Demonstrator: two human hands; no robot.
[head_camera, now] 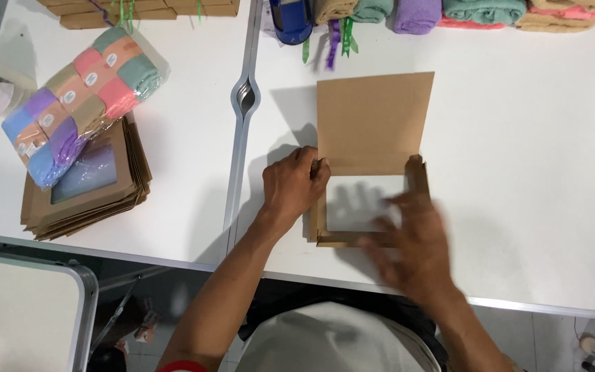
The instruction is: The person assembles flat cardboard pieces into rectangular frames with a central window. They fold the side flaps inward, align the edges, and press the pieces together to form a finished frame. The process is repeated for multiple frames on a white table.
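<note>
- A brown cardboard box (370,158) with its lid flap raised is seen on the white counter (518,172), directly in front of the person.
- The box's left wall is pinched by the left hand (296,184), fingers curled over the edge.
- The right hand (411,238) is blurred at the box's near right corner; its fingers appear spread, flat on the card.
- A stack of flat window boxes (87,186) and wrapped towels (80,100) are seen well left of the box.
- If the pinch is loosened, the thin wall could likely spring open or be creased.
</note>
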